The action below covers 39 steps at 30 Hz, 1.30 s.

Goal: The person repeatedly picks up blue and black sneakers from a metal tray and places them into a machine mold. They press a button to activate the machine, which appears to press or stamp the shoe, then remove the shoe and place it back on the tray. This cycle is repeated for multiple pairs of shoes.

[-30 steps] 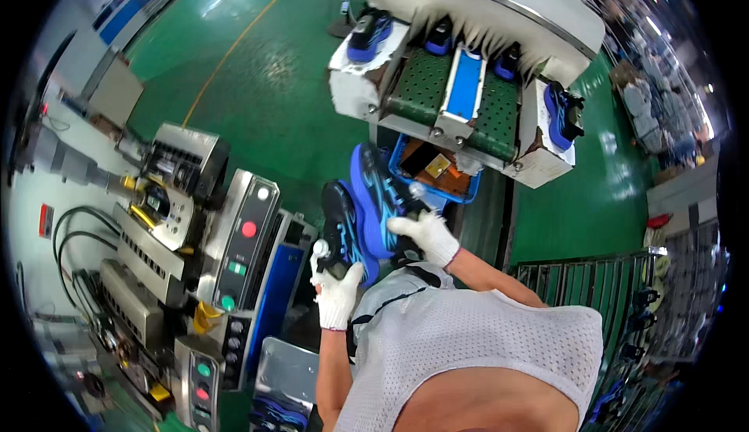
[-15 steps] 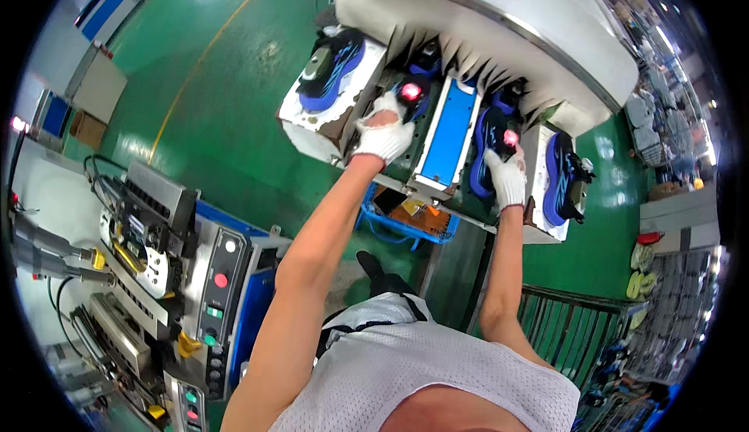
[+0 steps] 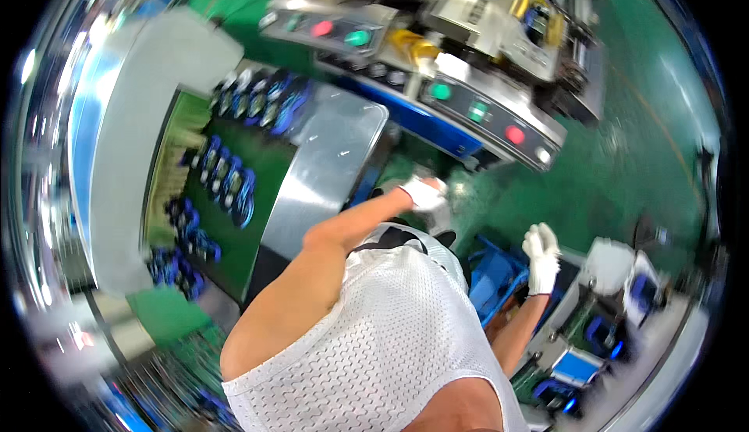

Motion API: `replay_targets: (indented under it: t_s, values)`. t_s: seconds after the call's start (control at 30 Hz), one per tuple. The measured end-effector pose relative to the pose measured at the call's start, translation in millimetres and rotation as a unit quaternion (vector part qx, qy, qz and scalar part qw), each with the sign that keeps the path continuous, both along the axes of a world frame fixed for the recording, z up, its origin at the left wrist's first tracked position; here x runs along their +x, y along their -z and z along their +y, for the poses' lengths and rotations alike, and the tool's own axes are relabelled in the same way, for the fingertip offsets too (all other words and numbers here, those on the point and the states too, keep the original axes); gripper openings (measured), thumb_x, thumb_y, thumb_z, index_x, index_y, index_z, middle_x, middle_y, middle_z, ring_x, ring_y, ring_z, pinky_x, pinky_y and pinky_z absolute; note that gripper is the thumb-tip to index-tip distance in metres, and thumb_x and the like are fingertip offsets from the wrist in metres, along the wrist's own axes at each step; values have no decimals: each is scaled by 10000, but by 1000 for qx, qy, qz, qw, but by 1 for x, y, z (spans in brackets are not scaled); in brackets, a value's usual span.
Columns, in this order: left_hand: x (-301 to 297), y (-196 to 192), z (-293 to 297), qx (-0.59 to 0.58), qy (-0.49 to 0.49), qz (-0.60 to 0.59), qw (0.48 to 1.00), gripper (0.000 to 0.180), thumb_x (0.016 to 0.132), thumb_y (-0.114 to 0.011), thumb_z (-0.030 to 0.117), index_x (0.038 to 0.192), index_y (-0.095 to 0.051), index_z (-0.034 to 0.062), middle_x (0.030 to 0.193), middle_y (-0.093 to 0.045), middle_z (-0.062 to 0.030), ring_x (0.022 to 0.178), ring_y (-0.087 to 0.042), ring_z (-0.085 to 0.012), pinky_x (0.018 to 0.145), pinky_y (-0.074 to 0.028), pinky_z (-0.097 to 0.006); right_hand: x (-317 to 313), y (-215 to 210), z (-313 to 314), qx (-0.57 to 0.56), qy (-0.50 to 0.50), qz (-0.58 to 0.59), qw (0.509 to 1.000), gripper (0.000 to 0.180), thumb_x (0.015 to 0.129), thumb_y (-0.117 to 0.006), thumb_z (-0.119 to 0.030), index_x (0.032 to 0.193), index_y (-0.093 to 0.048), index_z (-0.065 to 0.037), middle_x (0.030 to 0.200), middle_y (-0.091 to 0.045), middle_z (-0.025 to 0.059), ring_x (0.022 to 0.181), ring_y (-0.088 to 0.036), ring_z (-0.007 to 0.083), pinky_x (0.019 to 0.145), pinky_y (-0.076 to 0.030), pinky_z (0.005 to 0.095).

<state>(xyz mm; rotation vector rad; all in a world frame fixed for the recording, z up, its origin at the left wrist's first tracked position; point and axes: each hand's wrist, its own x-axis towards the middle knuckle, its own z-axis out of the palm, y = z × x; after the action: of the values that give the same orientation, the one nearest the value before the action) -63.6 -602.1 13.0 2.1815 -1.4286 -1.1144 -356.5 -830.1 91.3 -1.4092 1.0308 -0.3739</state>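
Note:
My left hand [image 3: 425, 194], in a white glove, hangs in the air above the floor in front of my body; motion smears its fingers, so I cannot tell whether it is open or closed. To the right, my right hand [image 3: 542, 257], also white-gloved, has its fingers stretched out and nothing in it. Beyond it, on the machine at lower right, sit dark shoes with blue soles [image 3: 601, 334] beside a blue panel [image 3: 576, 367]. More such shoes [image 3: 226, 178] stand in rows on a green belt at the left, away from both hands.
A control panel with coloured buttons [image 3: 491, 116] spans the far side, under metal machinery [image 3: 538, 30]. A steel tabletop [image 3: 324, 174] edges the belt [image 3: 242, 256]. Near my right hand stands a blue bin [image 3: 493, 276].
My view has swung left, from the machine with the shoes to the button panels and belt. Both hands have come away from the shoes they were at.

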Motion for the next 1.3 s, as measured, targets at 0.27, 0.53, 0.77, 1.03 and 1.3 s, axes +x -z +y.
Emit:
replay_targets:
  t_s: [0.27,0.53,0.77,1.03,1.3]
  values:
    - [95,8,445,77,-644,-170,742,328,953,-575,379,1072,-663,86,1110,-698,-206,981,-682,-433,825,-520,-533,220,56,112,-84,-429,166,884,550,950,-692,-162,1421,-488,35,1379,-605,247,1275,-608,320,1069,-485,393]
    - [-56,92,601,180,-924,-124,314,812,864,-699,507,1471,-451,28,1485,-479,-205,1366,-482,-385,1127,-354,-575,308,56,188,-182,-574,297,742,553,910,-749,-136,1392,-521,8,1356,-623,222,1259,-623,292,1025,-508,388]
    - [-18,32,771,180,-891,-239,341,772,873,-765,306,1523,-385,135,1490,-469,-177,1350,-478,-395,1051,-406,-585,345,43,206,-276,-651,403,581,538,892,-724,-286,1326,-602,7,1192,-716,185,1147,-681,277,975,-527,391]
    - [-29,66,802,169,-800,-256,515,356,941,-668,317,1226,-660,105,1279,-583,-192,1195,-555,-404,992,-448,-458,419,50,266,-302,-650,351,603,518,906,-710,-344,1332,-588,-74,1214,-705,175,1153,-666,328,1000,-505,432]
    - [-57,37,667,106,-837,-251,474,290,931,-716,294,1088,-688,52,1080,-617,-214,1007,-626,-398,842,-497,-487,448,44,352,-327,-744,235,533,506,912,-677,-279,1333,-563,-21,1207,-706,195,1147,-686,298,1001,-514,388]
